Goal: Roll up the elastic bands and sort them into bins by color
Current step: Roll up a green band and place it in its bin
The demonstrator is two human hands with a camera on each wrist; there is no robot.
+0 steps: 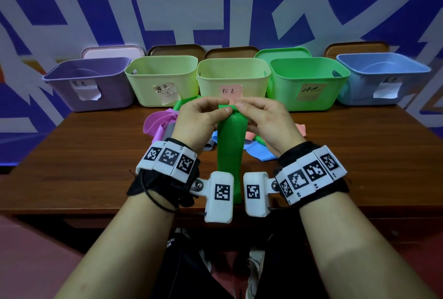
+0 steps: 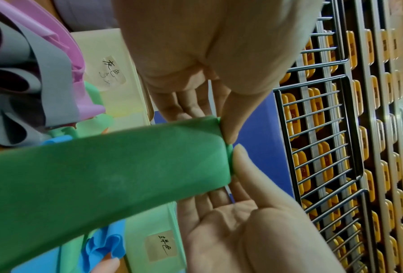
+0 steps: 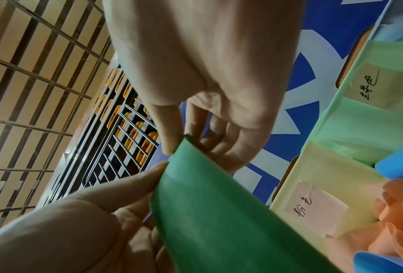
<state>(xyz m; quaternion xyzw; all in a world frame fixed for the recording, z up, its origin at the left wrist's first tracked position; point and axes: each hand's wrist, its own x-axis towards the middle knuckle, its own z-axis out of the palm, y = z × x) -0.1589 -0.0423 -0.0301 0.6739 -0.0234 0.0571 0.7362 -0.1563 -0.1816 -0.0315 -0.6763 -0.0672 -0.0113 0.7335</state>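
A long green elastic band (image 1: 231,152) hangs flat from both hands above the table's middle, its lower end reaching the near edge. My left hand (image 1: 221,110) pinches the band's top end from the left, and my right hand (image 1: 242,107) pinches it from the right, thumbs almost touching. In the left wrist view the left thumb (image 2: 228,129) and the right hand's thumb (image 2: 244,166) press the small rolled edge of the green band (image 2: 102,175). The right wrist view shows the same green band (image 3: 219,221) held at its tip. The green bin (image 1: 306,75) stands at the back right.
Along the back stand a purple bin (image 1: 88,75), a pale green bin (image 1: 163,71), a pale yellow bin (image 1: 232,71) and a blue bin (image 1: 381,68), all labelled. Loose pink (image 1: 158,121), grey (image 1: 169,132), blue (image 1: 259,155) and salmon (image 1: 299,128) bands lie under my hands on the wooden table (image 1: 96,167).
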